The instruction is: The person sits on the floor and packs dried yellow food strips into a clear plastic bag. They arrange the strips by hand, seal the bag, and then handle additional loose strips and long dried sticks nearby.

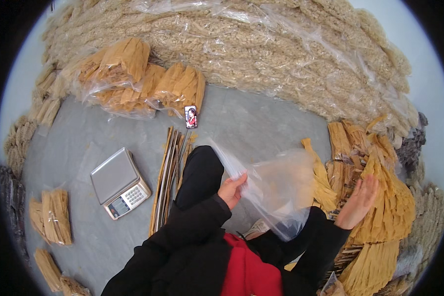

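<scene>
My left hand (234, 190) pinches one edge of a clear plastic bag (277, 188) between thumb and fingers. The bag spreads out to the right over my lap, blurred at its far end. My right hand (359, 201) is raised beside a large pile of dried yellow strips (386, 199), with nothing in it. Its fingers are extended and slightly blurred, and whether they touch the pile is hard to tell. A loose yellow bunch (320, 177) lies between the bag and the pile.
To my left are a digital weighing scale (120, 183) and several long thin sticks (166, 177). A lit phone (191, 117) leans on bagged brown bundles (181, 85). Smaller bundles (55, 216) lie far left. Stacked beige bundles under plastic (262, 48) form a wall ahead.
</scene>
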Demonstrator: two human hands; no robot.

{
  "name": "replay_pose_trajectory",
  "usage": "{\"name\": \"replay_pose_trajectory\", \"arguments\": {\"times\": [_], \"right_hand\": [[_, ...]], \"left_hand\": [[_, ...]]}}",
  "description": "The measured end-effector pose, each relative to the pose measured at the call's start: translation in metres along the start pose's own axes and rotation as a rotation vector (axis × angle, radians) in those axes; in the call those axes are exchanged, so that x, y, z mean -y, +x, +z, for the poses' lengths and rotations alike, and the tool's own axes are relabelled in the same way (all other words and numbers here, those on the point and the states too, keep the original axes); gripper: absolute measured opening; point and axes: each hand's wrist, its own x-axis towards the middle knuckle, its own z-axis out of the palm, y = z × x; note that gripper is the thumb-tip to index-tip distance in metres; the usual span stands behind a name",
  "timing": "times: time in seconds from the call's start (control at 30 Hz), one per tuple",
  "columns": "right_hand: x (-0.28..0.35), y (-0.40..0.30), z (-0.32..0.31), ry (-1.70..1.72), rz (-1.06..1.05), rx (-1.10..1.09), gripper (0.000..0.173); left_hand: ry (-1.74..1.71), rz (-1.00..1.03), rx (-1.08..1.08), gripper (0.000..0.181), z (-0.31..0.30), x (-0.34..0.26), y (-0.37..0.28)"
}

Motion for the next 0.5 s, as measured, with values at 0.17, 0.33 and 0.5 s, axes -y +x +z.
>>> {"name": "replay_pose_trajectory", "arguments": {"times": [0.17, 0.33, 0.5], "right_hand": [[-0.017, -0.066, 0.044, -0.333, 0.382, 0.563, 0.032], [-0.044, -0.121, 0.074, -0.704, 0.081, 0.926, 0.046], [-0.052, -0.131, 0.079, -0.838, -0.046, 0.886, 0.037]], "left_hand": [[0.087, -0.028, 0.007, 0.015, 0.010, 0.006, -0.005], [0.203, -0.004, -0.005, 0.019, 0.028, -0.004, -0.016], [0.228, -0.011, 0.049, 0.023, 0.021, -0.003, -0.014]]}}
